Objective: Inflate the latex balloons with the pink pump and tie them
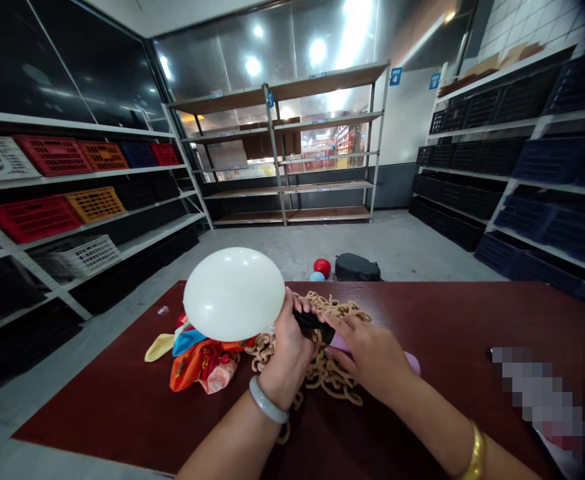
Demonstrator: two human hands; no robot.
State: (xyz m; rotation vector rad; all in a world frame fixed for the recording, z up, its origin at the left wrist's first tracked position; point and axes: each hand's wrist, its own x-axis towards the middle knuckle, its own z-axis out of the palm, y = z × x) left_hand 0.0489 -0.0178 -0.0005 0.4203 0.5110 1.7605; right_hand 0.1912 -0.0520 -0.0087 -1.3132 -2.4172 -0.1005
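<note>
Shelves (339,80) stand behind the dark red counter (452,333). I have the left hand (292,343) clamped on a black piece (309,319), the right hand's (372,357) fingers round a pink tube (413,364) — white balloon (235,293) just beside the left. Pumping, I judge; the next stroke calls for steady grip.

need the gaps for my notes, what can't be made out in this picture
All in the head view:
Whether the white balloon's neck reaches the black piece: hidden by the left hand.
Middle of the pink tube: covered by the right hand.
Item at the table's right: blurred by pixel blocks.
Shelf labels: print too small.
Both forearms: cut off by the picture's edge.
</note>
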